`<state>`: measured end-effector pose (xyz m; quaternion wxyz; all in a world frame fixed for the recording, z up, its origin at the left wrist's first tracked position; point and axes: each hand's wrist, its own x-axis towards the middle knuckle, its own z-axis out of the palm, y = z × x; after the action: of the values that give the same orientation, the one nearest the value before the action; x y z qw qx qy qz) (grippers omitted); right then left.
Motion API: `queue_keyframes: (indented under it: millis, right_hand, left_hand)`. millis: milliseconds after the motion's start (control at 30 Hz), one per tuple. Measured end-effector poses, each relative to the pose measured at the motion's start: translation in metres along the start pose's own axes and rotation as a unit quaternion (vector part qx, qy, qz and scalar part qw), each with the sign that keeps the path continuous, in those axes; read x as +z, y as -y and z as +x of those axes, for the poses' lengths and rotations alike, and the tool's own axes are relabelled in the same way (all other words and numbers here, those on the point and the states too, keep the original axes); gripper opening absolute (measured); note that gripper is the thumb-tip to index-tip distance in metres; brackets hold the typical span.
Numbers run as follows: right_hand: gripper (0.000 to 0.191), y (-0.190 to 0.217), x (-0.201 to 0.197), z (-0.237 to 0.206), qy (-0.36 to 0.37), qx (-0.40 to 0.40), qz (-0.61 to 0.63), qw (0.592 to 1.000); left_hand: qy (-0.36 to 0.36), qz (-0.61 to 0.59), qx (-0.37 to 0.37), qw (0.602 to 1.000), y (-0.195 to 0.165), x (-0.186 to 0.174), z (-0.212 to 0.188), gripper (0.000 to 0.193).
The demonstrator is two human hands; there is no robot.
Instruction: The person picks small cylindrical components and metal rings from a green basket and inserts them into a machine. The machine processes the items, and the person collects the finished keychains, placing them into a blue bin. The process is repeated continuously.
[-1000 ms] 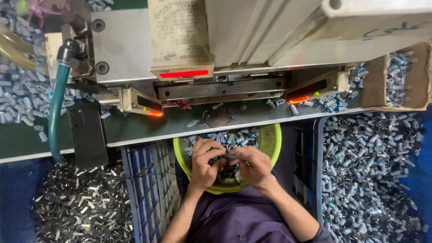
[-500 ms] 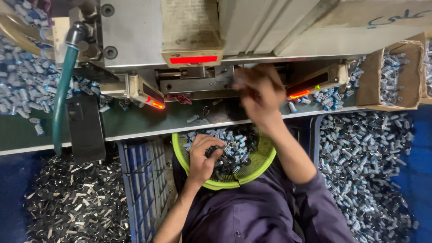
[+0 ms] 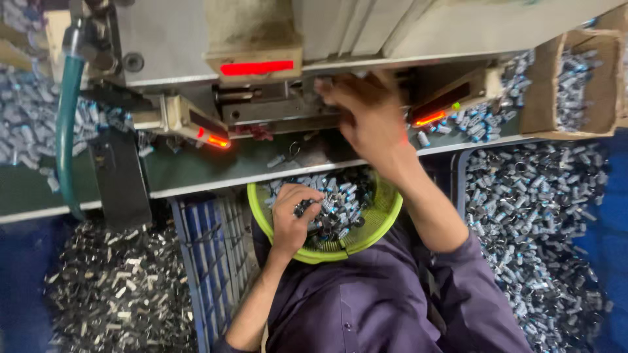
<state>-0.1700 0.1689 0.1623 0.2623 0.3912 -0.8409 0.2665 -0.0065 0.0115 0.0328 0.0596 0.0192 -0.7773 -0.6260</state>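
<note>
Shirt point(image 3: 392, 307): dark purple, buttoned front, 1 small button visible
Sleeves point(image 3: 471, 261): pushed up past the elbows, creased cloth
Forearms, hands: bare, no gloves, no watch

Dim, uneven light, red lamps point(image 3: 257, 67) glowing, right hand point(image 3: 369, 117) motion-blurred, deep shadow under the machine point(image 3: 196, 39)

Open brown cardboard box point(image 3: 568, 82) at upper right on the bench, holding small grey metal parts; no labels, signs or screens visible.

glossy plastic basket point(image 3: 366, 235) — shiny metal parts point(image 3: 333, 209); matt cardboard box point(image 3: 543, 91)
</note>
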Motion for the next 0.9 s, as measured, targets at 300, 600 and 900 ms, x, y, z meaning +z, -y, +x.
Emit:
queue_keyframes:
  millis: [300,600,900]
  right_hand:
    - [0.031,0.065,0.008,-0.144,0.043,0.229,0.176,0.956]
    - [0.046,0.087,0.014,-0.139,0.177,0.264,0.168,0.933]
    - [0.024,0.080,0.022,-0.159,0.053,0.219,0.185,0.956]
  left_hand:
    - [-0.018,-0.046,0.041,0.998,0.009,-0.004,-0.001,0.010]
    - [-0.014,-0.088,0.023,0.996,0.006,-0.005,-0.010,0.013]
    - [0.013,-0.005,0.105,0.994,-0.002,-0.007,-0.011,0.028]
